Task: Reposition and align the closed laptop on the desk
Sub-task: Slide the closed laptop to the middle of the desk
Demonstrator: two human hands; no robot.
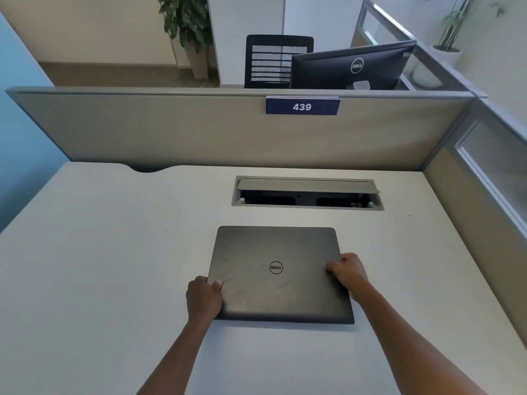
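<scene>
A closed dark grey laptop (278,252) with a round logo on its lid lies flat on the pale desk (114,252), near the middle. Its edges run roughly parallel to the desk's back edge. My left hand (204,299) grips the laptop's left side near the front corner, thumb on the lid. Gripping the right side a little further back is my right hand (349,273), its thumb also on top.
An open cable hatch (306,193) is set into the desk just behind the laptop. A beige partition (199,129) with a blue "439" sign (301,106) closes the back; another panel (470,201) closes the right. A monitor (352,67) and chair (275,59) stand beyond.
</scene>
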